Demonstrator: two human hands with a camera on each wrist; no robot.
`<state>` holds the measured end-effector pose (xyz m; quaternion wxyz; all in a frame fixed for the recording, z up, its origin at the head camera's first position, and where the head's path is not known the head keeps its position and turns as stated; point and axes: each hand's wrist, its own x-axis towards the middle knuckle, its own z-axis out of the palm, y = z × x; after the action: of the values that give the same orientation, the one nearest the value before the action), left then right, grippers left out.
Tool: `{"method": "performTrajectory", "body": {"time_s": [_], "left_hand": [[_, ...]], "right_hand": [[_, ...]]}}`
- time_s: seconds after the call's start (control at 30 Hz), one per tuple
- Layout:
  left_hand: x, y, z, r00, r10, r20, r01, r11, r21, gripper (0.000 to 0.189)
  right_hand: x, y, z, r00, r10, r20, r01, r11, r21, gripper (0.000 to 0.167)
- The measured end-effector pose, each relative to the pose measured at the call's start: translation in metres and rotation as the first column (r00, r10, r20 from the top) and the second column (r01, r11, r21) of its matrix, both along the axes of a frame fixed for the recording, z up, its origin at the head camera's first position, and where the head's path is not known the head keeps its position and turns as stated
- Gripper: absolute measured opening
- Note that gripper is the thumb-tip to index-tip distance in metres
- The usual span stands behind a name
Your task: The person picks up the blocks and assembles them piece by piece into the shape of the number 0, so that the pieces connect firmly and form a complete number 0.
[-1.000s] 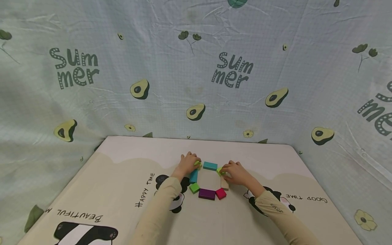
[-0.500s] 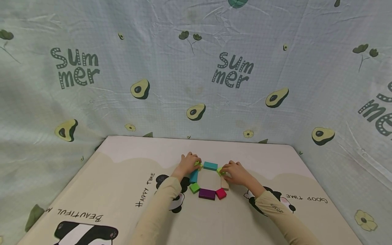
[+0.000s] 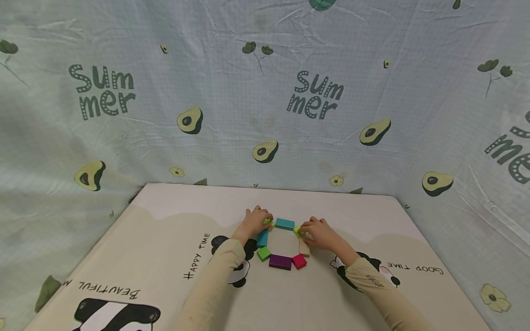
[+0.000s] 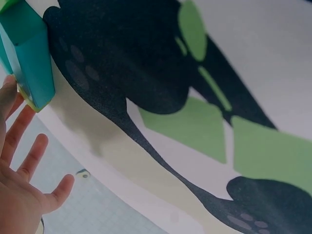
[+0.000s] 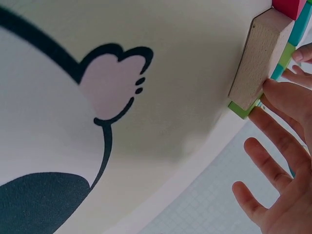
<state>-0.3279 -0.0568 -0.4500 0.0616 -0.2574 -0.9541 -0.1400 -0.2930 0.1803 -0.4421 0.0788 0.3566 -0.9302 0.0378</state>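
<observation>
Several small coloured blocks form a ring on the table. My left hand (image 3: pixel 253 221) pinches a yellow-green block (image 3: pixel 271 225) at the ring's back left corner, mostly covered by the fingers. At the back right corner, my right hand (image 3: pixel 320 235) has another yellow-green block (image 3: pixel 296 230) between thumb and forefinger. A teal block (image 3: pixel 285 224) lies between the two hands. Below the left hand comes a blue block (image 3: pixel 262 238), then a green block (image 3: pixel 263 253). A plain wooden block (image 5: pixel 261 61) runs down the right side. Purple (image 3: pixel 280 262) and red (image 3: pixel 299 261) blocks make up the front.
The table (image 3: pixel 165 239) bears printed pandas and lettering. Its far edge meets a hanging cloth (image 3: pixel 223 151) with avocado prints, which also surrounds the sides. Both sleeved forearms reach in from the front, either side of the ring.
</observation>
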Motion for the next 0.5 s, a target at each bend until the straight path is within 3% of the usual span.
{"method": "performTrajectory", "body": {"time_s": [0.5], "left_hand": [[0.0006,0.0012,0.0,1.0,-0.01,-0.003,0.01,1.0,-0.002,0.023]], "right_hand": [[-0.0005,0.0008,-0.0015,1.0,-0.009,-0.005,0.009,1.0,0.002,0.018]]}}
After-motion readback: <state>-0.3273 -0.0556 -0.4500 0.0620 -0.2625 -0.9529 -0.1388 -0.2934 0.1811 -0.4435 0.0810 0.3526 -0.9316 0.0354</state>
